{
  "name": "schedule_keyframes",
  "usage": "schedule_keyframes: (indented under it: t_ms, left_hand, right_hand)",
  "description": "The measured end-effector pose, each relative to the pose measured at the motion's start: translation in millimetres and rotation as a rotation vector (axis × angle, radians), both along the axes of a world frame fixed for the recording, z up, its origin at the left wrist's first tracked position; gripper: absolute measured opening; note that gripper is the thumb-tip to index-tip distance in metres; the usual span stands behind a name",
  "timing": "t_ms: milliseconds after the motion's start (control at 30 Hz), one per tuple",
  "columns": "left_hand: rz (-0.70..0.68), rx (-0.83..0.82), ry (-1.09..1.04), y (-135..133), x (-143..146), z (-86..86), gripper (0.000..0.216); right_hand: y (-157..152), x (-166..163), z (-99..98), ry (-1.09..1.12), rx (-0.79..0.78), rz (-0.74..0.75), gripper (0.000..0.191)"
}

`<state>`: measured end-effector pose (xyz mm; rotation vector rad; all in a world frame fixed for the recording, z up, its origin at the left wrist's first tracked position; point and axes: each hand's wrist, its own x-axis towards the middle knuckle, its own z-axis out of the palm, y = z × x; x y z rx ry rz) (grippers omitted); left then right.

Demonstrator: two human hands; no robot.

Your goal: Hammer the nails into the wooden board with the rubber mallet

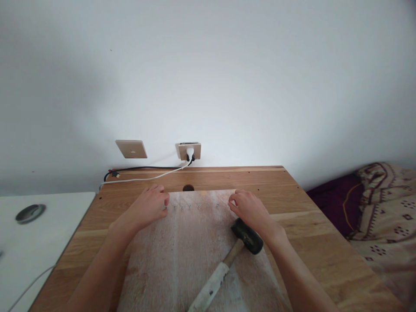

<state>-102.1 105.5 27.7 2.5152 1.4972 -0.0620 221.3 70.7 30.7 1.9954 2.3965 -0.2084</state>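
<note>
A pale wooden board (188, 251) lies on the wooden table (302, 225) in front of me. My left hand (149, 207) rests on the board's far left corner with fingers curled onto its edge. My right hand (248, 209) rests at the far right corner, fingers curled the same way. A row of small nails (195, 206) runs across the board between the two hands. A black-headed mallet (232, 255) with a white-stained wooden handle lies on the board, just under my right wrist, held by neither hand.
A white wall stands behind the table, with a socket (189, 151) holding a white plug and a blank plate (131, 148). White and black cables (143, 173) trail along the table's back edge. A white desk (39, 234) adjoins on the left, patterned bedding (383, 208) on the right.
</note>
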Motion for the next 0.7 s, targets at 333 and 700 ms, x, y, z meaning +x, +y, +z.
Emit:
schedule_keyframes:
  t_ms: [333,700]
  left_hand:
    - [-0.027,-0.020,-0.031,3.4,-3.9,-9.4,0.014]
    - [-0.051,-0.078,-0.270,2.6,-6.4,7.8,0.009]
  right_hand:
    - [3.8,-5.2,-2.4,0.026,-0.049,-0.024,0.026]
    - [6.0,5.9,-4.5,0.671,-0.007,-0.099,0.008]
